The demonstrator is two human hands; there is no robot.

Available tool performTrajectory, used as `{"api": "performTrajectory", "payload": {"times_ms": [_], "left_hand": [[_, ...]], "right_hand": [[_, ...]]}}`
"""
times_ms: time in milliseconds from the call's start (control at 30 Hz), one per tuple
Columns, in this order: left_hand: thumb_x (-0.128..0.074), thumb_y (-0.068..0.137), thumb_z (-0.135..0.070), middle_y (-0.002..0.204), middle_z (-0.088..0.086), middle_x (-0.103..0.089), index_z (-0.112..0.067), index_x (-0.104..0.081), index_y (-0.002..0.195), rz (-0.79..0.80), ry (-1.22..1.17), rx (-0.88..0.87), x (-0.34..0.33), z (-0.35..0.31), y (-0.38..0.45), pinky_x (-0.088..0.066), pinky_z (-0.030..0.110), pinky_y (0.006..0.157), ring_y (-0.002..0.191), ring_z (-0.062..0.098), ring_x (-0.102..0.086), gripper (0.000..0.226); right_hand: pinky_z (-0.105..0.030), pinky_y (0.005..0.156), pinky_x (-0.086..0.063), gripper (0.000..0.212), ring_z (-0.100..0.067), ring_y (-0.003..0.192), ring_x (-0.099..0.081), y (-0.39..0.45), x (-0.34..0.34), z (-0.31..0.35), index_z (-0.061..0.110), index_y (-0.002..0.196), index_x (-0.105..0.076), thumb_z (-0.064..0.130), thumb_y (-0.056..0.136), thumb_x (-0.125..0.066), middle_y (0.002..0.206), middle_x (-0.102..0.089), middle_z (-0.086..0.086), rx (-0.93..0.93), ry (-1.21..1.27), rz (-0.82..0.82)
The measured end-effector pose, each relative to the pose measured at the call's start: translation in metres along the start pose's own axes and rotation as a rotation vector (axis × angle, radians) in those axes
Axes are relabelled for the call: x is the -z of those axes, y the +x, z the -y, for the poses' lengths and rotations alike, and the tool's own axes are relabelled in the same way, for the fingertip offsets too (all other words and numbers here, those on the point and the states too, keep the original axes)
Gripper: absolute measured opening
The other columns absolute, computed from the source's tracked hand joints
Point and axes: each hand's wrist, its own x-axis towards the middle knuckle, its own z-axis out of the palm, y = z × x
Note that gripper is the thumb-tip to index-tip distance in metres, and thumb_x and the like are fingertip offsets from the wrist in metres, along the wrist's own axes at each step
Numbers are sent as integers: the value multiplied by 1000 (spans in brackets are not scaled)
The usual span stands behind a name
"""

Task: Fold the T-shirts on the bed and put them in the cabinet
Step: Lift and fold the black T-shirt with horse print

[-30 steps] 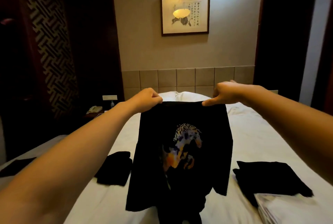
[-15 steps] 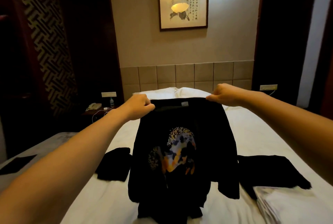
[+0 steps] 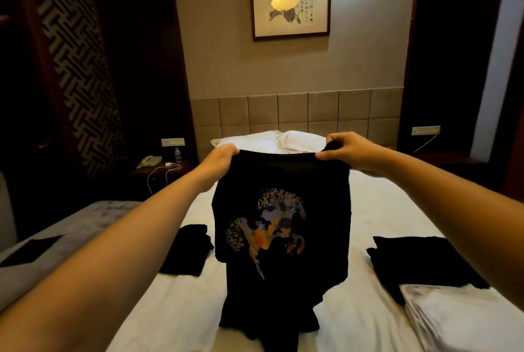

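- The left hand [image 3: 219,159] and right hand [image 3: 350,153] each pinch the top edge of a black printed T-shirt [image 3: 280,224], which hangs above the white bed [image 3: 382,210].
- Its hem bunches on the sheet, with the lowest part cut off by the frame.
- The folded dark garments [image 3: 419,261] on either side are hard to make out.

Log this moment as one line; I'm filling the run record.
stage: unfolded | black T-shirt: held up over bed | left hand, right hand: grip top edge
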Motion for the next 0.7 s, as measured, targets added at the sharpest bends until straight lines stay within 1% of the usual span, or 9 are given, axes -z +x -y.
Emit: {"api": "performTrajectory", "payload": {"times_ms": [100,167,233,300,400,500,567,633,700], "left_hand": [[-39,101,-26,82,7,-51,-13,-56,92,54,150,-159,5,-7,-2,-37,32,69,82,19,-53,23],[-44,100,-20,76,5,-48,-14,-54,79,61,274,-258,12,-12,-2,-34,32,66,75,20,-48,24],[-49,98,-14,72,3,-47,-15,-52,76,83,268,-279,17,-19,-3,-32,29,59,67,19,-45,21],[-56,94,-10,80,4,-58,-15,-56,87,111,249,-247,21,-29,-3,-41,26,60,69,17,-53,9],[-60,90,-5,105,12,-65,-17,-60,110,216,316,-139,24,-36,-1,-53,35,80,87,23,-64,23],[-64,93,-7,114,11,-70,-16,-65,112,274,333,-82,26,-35,0,-52,37,97,105,22,-68,21],[-68,93,-16,108,10,-72,-13,-71,106,223,383,-99,28,-32,4,-52,36,93,102,23,-69,14],[-71,91,-28,93,14,-69,-6,-74,100,136,425,-109,29,-30,6,-49,36,75,87,25,-65,24],[-72,89,-37,89,22,-65,-5,-75,98,72,389,-138,27,-31,7,-41,36,69,80,26,-58,33]], "right_hand": [[-23,74,-57,17,-23,96,-65,3,4,1,14,104,-61,19,89,-69,106,-63,-10,-35,14,46],[-23,79,-56,32,-20,102,-63,3,11,6,19,112,-61,26,84,-73,113,-61,-4,-75,-154,73],[-25,83,-54,44,-18,101,-63,4,18,11,20,113,-62,37,75,-76,111,-64,-1,-140,-356,104],[-22,76,-53,42,-16,93,-66,6,24,16,13,109,-67,36,76,-78,100,-69,-2,-189,-527,96],[-18,65,-49,29,-15,79,-62,10,30,20,4,107,-70,23,85,-75,84,-67,-3,-132,-641,-24],[-23,70,-49,23,-19,81,-60,11,36,19,2,108,-68,12,88,-71,87,-64,-7,-39,-552,-169],[-28,78,-50,23,-25,90,-60,10,38,17,3,109,-65,9,88,-71,95,-62,-11,3,-498,-273],[-35,87,-51,25,-27,96,-59,11,38,14,4,111,-62,7,88,-71,102,-60,-13,8,-480,-343],[-40,90,-52,21,-29,95,-61,13,38,10,-1,108,-64,7,90,-69,101,-63,-16,-12,-500,-401]]}}
